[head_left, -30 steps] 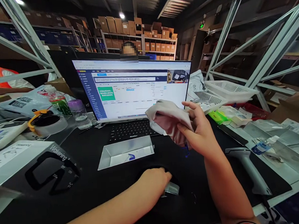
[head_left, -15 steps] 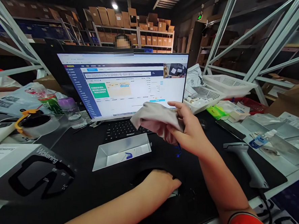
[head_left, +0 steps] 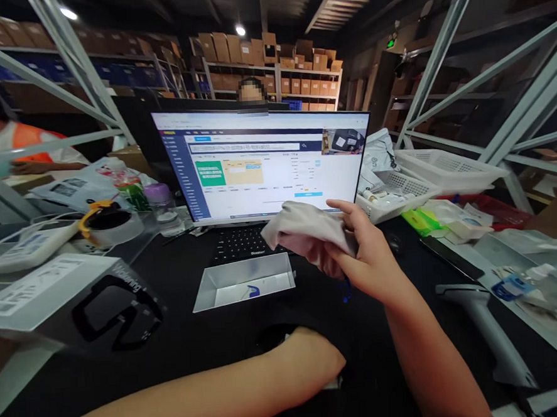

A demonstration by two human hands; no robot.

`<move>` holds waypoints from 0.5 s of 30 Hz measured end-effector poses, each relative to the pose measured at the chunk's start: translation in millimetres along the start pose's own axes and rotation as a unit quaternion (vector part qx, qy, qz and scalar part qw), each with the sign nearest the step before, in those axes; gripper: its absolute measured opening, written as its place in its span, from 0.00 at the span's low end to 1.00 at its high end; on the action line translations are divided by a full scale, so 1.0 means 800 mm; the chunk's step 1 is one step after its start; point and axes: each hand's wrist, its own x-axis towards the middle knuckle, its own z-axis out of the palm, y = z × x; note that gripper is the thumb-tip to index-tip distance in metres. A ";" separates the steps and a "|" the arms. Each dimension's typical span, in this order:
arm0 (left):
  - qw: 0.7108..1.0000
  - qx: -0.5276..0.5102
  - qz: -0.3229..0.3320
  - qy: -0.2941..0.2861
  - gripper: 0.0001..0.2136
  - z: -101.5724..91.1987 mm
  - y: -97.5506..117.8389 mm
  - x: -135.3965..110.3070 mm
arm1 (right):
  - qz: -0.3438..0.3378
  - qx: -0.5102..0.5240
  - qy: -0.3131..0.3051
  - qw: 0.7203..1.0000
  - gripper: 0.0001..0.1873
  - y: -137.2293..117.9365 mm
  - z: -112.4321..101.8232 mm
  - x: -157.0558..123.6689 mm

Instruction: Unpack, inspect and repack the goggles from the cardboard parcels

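Observation:
My right hand (head_left: 363, 247) is closed on a soft light-grey cloth pouch (head_left: 308, 229), holding it up before the monitor and keyboard. A blue cord (head_left: 347, 289) dangles beneath the pouch. Lower down, my left hand (head_left: 319, 356) reaches into a dark round opening (head_left: 270, 337) in the black desk surface; its fingers are hidden. Something pale (head_left: 333, 383) shows just under that hand. Between the keyboard (head_left: 243, 242) and the opening lies an open white box tray (head_left: 208, 294) with a small blue piece (head_left: 254, 290) inside.
A printed glasses box (head_left: 109, 307) stands at left, near a tape roll (head_left: 112, 225) and a purple-capped bottle (head_left: 163, 209). The monitor (head_left: 257, 166) is ahead. At right are a barcode scanner (head_left: 488, 328), a phone (head_left: 451, 256) and white baskets (head_left: 450, 166). Co-workers sit beyond.
My left hand has sunk deeper into the opening, and its fingers have gone out of sight. My right hand still holds the pouch. The view has shifted, so things appear further right.

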 end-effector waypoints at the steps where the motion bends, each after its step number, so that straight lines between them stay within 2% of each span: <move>1: 1.000 -0.001 0.003 0.004 0.17 -0.009 0.001 -0.010 | 0.002 0.005 0.001 1.000 0.36 0.001 -0.001 0.000; 5: 1.000 0.018 0.003 -0.020 0.04 -0.067 0.004 -0.061 | 0.006 0.010 0.008 1.000 0.36 0.004 -0.001 0.001; 8: 0.995 0.085 -0.047 0.006 0.06 -0.108 0.003 -0.091 | 0.006 -0.002 0.004 1.000 0.36 0.006 0.001 0.003; 12: 0.978 0.133 -0.061 0.146 0.12 -0.133 -0.015 -0.110 | 0.003 -0.020 0.009 1.000 0.36 0.009 0.005 0.006; 15: 0.941 0.193 -0.134 0.245 0.13 -0.149 -0.049 -0.113 | 0.008 -0.026 0.017 0.999 0.35 0.010 0.006 0.007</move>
